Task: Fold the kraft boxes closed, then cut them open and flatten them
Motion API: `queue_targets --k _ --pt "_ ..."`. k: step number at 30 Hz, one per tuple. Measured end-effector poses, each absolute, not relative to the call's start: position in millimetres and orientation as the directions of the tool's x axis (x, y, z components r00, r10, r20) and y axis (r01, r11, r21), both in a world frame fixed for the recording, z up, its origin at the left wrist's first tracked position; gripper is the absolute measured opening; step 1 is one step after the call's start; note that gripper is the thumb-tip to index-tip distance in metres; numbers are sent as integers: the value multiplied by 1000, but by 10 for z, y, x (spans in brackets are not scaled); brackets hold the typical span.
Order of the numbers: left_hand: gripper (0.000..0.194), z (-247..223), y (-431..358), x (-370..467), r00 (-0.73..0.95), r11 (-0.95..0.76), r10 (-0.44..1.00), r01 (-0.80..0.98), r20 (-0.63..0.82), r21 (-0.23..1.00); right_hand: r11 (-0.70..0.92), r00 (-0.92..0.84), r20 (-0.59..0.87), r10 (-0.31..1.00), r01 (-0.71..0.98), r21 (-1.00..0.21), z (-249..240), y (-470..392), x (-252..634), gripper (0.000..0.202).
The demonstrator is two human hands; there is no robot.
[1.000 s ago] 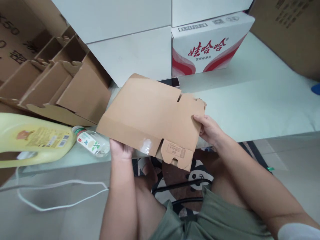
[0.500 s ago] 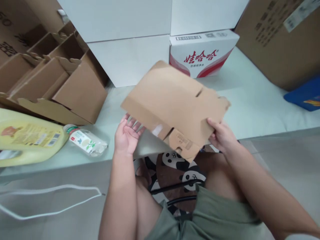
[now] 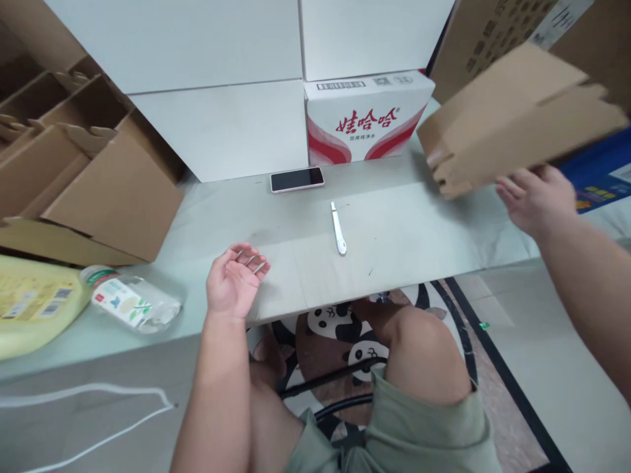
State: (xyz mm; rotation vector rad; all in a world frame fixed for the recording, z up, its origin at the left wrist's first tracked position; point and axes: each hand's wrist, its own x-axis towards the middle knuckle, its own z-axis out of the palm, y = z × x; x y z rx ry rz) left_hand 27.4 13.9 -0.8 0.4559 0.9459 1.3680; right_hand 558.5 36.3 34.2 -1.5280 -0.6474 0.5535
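A flattened piece of brown cardboard point(image 3: 513, 118) with slots and a notched edge tilts at the right, in front of a large carton and partly over a blue package. My right hand point(image 3: 542, 197) is at its lower edge. Its fingers are loosely bent and apart, and none visibly wraps the cardboard. Over the near part of the table, my left hand point(image 3: 236, 279) is open, palm up, fingers slightly curled around nothing. Between the hands lies a white utility knife point(image 3: 338, 230). Farther back, a phone point(image 3: 297, 179) lies flat with its dark screen up.
A white-and-red carton point(image 3: 367, 121) stands at the back beside white boxes point(image 3: 221, 131). Open brown divided boxes point(image 3: 118, 197), a clear bottle point(image 3: 135, 299) and a yellow jug point(image 3: 39, 305) occupy the left. The blue package point(image 3: 604, 174) and the large carton point(image 3: 488, 39) are at the right.
The cardboard has moved from the middle to the far right with my right hand and turned. The knife and phone now show. My left hand stays open near the table edge.
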Motion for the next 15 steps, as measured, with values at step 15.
queue_targets --k 15 --pt "22 85 -51 -2 -123 51 978 -647 -170 761 -158 -49 -200 979 441 -884 198 636 3391 23"
